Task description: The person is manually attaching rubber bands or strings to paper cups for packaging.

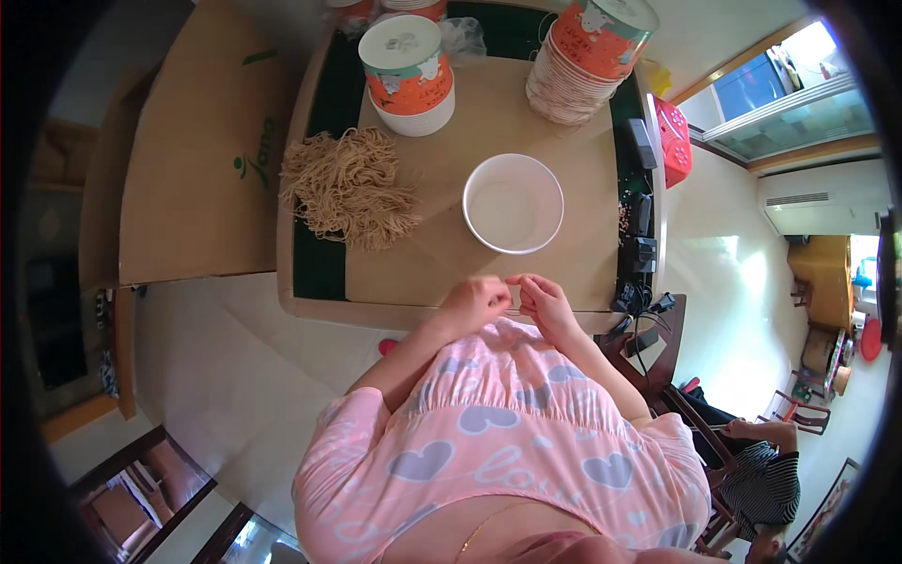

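Note:
My left hand is curled closed just above the table's near edge, slightly blurred. Close beside it, my right hand pinches with thumb and forefinger, its fingertips almost meeting the left ones. Whatever thin thing they may hold is too small to make out. Beyond the hands stands a white paper bucket, open at the top, with nothing seen inside. A loose heap of tan cords lies on the left part of the table.
An upside-down stack of orange-printed paper buckets stands at the back left. Another stack, with cords hanging round it, is back right. Black power adapters line the right edge. A big cardboard box is left; a person sits behind right.

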The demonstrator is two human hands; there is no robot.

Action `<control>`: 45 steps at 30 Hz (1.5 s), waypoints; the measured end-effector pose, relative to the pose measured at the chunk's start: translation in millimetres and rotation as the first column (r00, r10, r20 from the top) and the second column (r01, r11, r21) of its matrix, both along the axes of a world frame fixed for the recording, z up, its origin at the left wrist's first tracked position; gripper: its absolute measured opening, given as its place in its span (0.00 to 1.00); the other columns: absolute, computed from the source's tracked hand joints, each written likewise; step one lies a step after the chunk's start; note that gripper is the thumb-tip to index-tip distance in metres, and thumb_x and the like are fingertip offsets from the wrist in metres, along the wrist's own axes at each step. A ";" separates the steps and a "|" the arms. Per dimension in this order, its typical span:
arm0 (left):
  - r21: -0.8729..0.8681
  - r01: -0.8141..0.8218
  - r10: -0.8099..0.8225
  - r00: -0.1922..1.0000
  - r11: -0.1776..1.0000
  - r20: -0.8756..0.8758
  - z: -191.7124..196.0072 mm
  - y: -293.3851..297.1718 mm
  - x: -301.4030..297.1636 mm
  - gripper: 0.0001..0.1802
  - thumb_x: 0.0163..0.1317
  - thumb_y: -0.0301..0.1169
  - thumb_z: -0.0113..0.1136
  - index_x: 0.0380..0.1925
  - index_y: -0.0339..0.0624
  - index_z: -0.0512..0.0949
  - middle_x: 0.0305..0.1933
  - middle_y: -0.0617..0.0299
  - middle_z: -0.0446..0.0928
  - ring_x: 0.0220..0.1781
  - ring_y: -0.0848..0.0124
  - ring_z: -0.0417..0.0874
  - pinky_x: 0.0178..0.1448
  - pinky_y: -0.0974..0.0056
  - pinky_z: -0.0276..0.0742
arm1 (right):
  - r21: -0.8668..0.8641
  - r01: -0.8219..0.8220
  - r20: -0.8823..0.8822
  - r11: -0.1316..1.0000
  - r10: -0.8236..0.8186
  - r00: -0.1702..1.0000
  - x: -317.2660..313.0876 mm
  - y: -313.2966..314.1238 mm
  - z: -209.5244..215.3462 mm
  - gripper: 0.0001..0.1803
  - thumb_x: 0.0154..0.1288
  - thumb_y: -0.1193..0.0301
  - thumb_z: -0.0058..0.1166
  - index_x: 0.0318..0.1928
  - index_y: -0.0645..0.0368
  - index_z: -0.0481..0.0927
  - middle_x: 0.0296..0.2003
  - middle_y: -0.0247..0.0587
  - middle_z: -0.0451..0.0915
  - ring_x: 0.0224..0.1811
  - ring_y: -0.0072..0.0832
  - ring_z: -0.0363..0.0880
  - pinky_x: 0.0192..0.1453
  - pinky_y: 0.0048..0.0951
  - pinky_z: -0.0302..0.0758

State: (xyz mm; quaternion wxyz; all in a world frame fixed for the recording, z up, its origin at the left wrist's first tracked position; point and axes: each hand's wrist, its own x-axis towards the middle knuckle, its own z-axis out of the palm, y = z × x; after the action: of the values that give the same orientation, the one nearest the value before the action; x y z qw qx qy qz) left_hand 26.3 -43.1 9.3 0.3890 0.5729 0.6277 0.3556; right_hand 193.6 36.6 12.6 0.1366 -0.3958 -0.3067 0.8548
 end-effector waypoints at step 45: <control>0.065 -0.242 0.243 0.970 0.968 0.002 -29.8 111.0 4.2 0.15 0.51 0.28 0.64 0.40 0.37 0.78 0.36 0.52 0.81 0.37 0.61 0.84 0.42 0.61 0.80 | 0.544 0.360 0.022 0.758 -0.442 0.897 -18.9 48.8 -49.8 0.03 0.68 0.75 0.50 0.39 0.62 0.74 0.49 0.42 0.80 0.44 0.22 0.79 0.39 0.21 0.78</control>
State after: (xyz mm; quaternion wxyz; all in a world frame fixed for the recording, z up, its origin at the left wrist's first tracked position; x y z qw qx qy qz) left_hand 30.5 67.9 -20.5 0.3219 0.5053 0.6824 0.4187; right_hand 174.7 85.4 -37.2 0.3966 -0.4620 -0.4459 0.6560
